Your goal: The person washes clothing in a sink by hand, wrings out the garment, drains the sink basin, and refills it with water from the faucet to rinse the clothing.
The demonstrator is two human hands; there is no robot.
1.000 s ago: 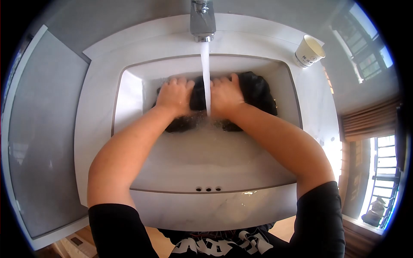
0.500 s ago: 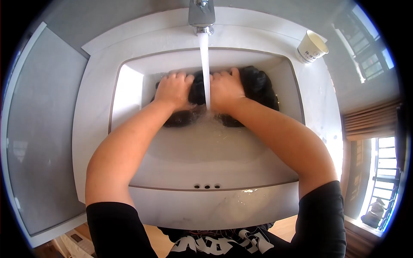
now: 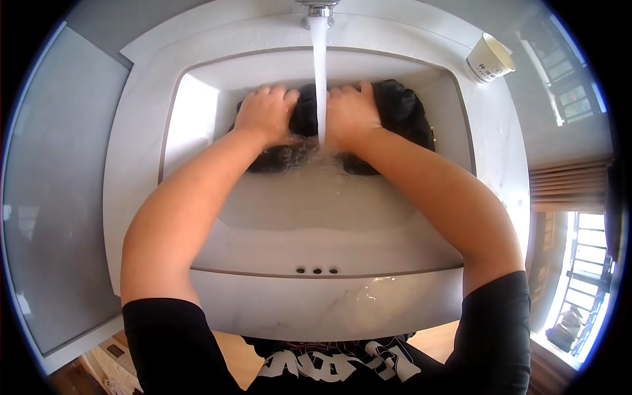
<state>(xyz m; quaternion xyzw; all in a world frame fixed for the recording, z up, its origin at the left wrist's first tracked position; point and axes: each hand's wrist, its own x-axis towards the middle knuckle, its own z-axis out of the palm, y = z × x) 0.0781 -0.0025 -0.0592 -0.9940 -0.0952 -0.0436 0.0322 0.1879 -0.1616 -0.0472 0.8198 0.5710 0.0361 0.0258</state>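
Note:
A bunched black cloth (image 3: 400,108) lies partly under water at the back of the white sink basin (image 3: 329,247). My left hand (image 3: 266,113) grips the left part of the cloth, its fingers curled over the top. On the right side, my right hand (image 3: 351,113) holds the cloth in the same way, its fingertips curled toward the back wall. A stream of water (image 3: 320,79) falls from the faucet (image 3: 320,12) between my two hands and splashes at my wrists. The undersides of both hands are hidden, and the garment's kind cannot be made out.
A paper cup (image 3: 490,60) stands on the countertop (image 3: 490,125) at the back right. Several overflow holes (image 3: 317,270) open in the basin's near wall. Water drops lie on the front ledge (image 3: 375,296). A grey panel (image 3: 66,197) stands at the left.
The camera view has tilted, so the sink, cup and hands appear higher in the picture. Both hands keep their hold on the black cloth, and the water still runs.

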